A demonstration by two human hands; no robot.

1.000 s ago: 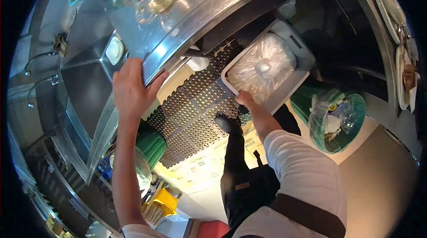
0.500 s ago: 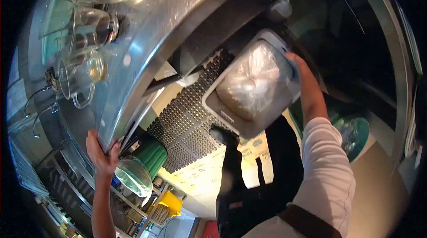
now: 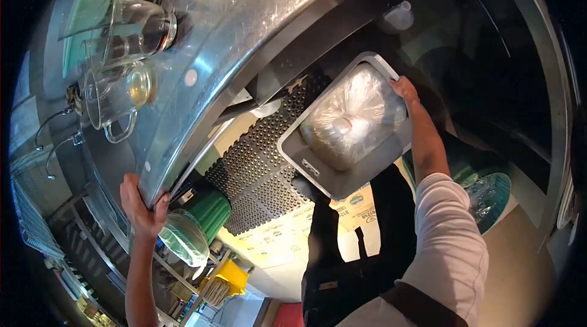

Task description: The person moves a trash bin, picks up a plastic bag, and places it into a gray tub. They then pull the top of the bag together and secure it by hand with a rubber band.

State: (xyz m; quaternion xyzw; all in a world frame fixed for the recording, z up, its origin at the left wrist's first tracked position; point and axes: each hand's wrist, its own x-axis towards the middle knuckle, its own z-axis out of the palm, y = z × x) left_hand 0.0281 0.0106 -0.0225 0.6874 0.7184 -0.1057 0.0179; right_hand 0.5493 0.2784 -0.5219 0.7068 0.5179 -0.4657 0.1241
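Observation:
My right hand [image 3: 405,91] grips the rim of a grey plastic tub [image 3: 333,185] at its upper right. Inside the tub lies a clear plastic bag [image 3: 351,119], gathered at the top, with contents I cannot make out. The tub is above the floor, in front of my legs. At the left, my left hand [image 3: 145,209] is closed round the corner of the steel counter [image 3: 244,12], its thumb on the near side. Glass mugs [image 3: 119,91] and other glassware rest on that counter.
Under the counter a black perforated mat [image 3: 257,162] and flattened cardboard [image 3: 287,229] cover the floor. A green bin [image 3: 211,211] with a liner stands below my left hand; another green bin [image 3: 492,198] is at the right. Yellow bucket [image 3: 231,278] at lower left.
The view has shifted slightly, and the tub appears a little lower and sharper. My right hand still holds its rim; my left hand stays on the counter corner.

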